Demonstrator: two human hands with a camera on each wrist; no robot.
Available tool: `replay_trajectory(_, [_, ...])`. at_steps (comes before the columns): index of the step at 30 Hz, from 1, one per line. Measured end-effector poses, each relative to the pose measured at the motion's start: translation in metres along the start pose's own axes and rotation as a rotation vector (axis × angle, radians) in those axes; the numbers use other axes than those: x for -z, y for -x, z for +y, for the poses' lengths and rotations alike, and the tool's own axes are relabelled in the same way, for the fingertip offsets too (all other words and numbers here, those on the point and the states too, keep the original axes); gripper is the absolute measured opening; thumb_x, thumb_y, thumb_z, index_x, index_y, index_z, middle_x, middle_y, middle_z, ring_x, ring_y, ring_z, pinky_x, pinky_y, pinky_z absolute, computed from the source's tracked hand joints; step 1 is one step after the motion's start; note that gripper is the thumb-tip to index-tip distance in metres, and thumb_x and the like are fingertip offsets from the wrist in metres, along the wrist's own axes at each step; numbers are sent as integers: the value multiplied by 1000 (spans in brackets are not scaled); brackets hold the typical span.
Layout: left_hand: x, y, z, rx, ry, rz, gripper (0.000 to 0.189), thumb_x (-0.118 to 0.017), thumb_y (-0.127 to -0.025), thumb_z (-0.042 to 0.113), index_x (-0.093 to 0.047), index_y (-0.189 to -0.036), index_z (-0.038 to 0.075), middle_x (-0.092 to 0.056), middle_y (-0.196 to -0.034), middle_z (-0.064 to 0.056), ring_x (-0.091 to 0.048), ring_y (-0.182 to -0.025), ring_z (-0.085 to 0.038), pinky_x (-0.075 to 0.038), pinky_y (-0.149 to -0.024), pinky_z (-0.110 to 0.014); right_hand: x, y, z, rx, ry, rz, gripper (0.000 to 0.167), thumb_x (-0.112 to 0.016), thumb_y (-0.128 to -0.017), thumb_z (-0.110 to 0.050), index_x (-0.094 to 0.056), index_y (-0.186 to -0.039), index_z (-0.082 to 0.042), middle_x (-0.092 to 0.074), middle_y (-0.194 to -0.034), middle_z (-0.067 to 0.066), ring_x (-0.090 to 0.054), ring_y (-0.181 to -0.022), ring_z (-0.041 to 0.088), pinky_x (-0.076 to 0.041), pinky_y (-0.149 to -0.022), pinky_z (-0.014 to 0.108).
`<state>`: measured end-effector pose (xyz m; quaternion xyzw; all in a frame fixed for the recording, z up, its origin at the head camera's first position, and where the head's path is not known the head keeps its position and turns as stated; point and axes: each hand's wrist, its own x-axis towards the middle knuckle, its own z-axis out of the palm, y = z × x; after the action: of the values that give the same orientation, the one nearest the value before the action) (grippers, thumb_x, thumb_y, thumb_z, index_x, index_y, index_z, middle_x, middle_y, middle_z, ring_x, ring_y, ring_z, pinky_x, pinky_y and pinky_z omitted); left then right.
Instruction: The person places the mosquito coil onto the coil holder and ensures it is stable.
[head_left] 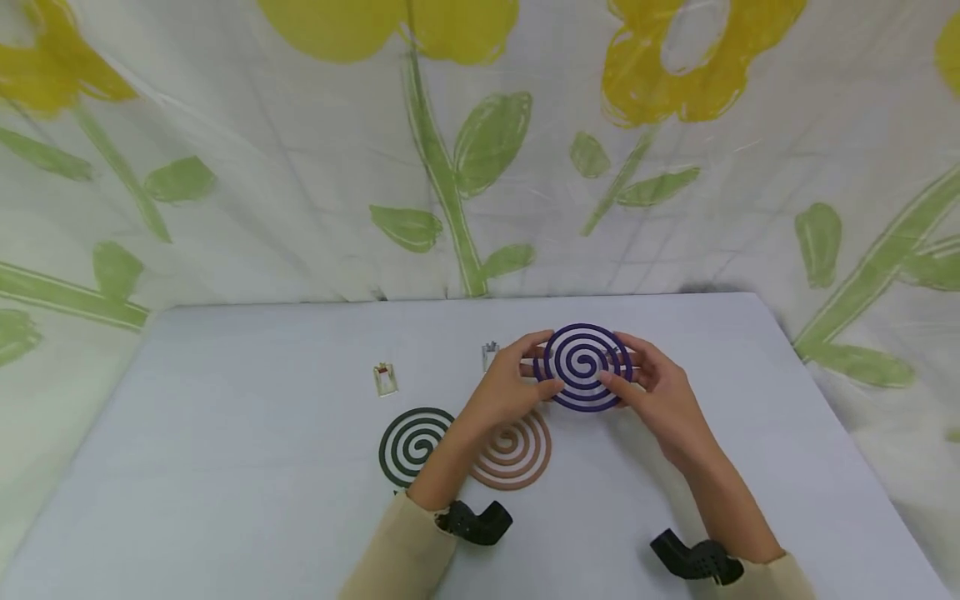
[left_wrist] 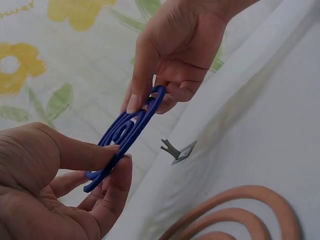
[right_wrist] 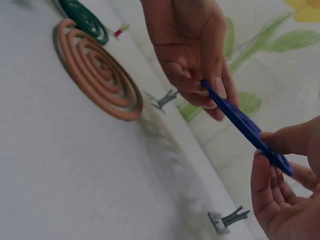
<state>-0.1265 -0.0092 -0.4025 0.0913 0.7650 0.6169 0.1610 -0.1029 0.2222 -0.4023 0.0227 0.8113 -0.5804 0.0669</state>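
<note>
A dark blue mosquito coil (head_left: pixel 583 361) is held up above the table between both hands. My left hand (head_left: pixel 513 379) pinches its left edge, thumb on the near face and fingers behind. At its right edge my right hand (head_left: pixel 660 387) pinches it the same way. Seen from the left wrist, the blue coil (left_wrist: pixel 145 122) is tilted, with the left hand (left_wrist: pixel 65 180) low and the right hand (left_wrist: pixel 182 55) above. A brown mosquito coil (head_left: pixel 511 484) lies on the table below the left hand. Beside it, a green mosquito coil (head_left: pixel 384 450) is partly hidden by the left forearm.
A small gold stand (head_left: pixel 386 381) with a red spot lies toward the back of the white table (head_left: pixel 247 467). A silver stand (head_left: pixel 490 353) sits right of it, and another silver stand (right_wrist: pixel 227 220) shows in the right wrist view. Behind hangs a flower-printed cloth (head_left: pixel 300 183).
</note>
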Motion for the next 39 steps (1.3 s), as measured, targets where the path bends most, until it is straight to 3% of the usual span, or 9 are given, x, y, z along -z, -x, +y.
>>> replay_trajectory(5, [1,-10,9,0,159,3,68,-71,-96,-3,-49,-158,13,-61,-140,-23,-71,-115,-32,-66,-81,-32,1,-10,-9,14,-35,12,68,-74,-101,-26,-43,-161,-16,-60,-141,22,-68,-102,-3,-62,-81,19])
replay_trajectory(9, [-2,-15,13,7,197,23,64,-70,-98,-3,-49,-157,13,-62,-134,-25,-73,-109,-30,-66,-77,-32,2,-13,-17,-5,-51,11,70,-73,-102,-27,-40,-163,-16,-59,-147,24,-69,-103,-3,-62,-83,19])
replay_trajectory(15, [-13,-25,15,-16,142,33,61,-71,-98,4,-50,-155,12,-65,-128,-23,-74,-101,-28,-67,-78,-42,6,-14,-23,-2,-9,88,68,-72,-102,-26,-41,-162,-16,-61,-144,23,-66,-104,-1,-60,-83,14])
replay_trajectory(21, [-23,-34,15,-51,-14,78,58,-71,-98,6,-51,-152,9,-69,-123,-22,-75,-79,-24,-65,-66,-33,6,-17,-22,4,27,150,65,-71,-102,-23,-43,-161,-16,-62,-145,21,-63,-112,7,-56,-85,9])
replay_trajectory(25, [-21,-37,17,-65,-7,98,56,-70,-98,7,-52,-151,8,-69,-124,-23,-76,-76,-25,-67,-69,-41,2,-23,-21,25,48,177,65,-71,-103,-24,-43,-161,-16,-62,-148,19,-62,-124,21,-53,-86,5])
replay_trajectory(29, [-22,-37,16,-47,49,87,55,-70,-99,8,-52,-152,8,-68,-124,-24,-74,-82,-26,-66,-76,-52,3,-23,-14,-6,68,159,69,-70,-103,-33,-41,-163,-18,-59,-153,19,-62,-130,28,-52,-85,4])
replay_trajectory(36, [-32,-38,6,-19,157,87,53,-70,-99,4,-55,-150,8,-68,-124,-25,-74,-91,-28,-67,-74,-46,9,-26,-1,-32,90,116,70,-70,-103,-37,-41,-163,-17,-61,-148,22,-62,-106,-3,-52,-84,5])
replay_trajectory(39, [-34,-39,6,-19,152,111,53,-71,-98,6,-56,-148,8,-69,-124,-23,-75,-89,-26,-67,-72,-43,9,-28,1,-35,94,116,69,-69,-104,-37,-40,-164,-18,-61,-146,22,-60,-101,-7,-52,-83,5])
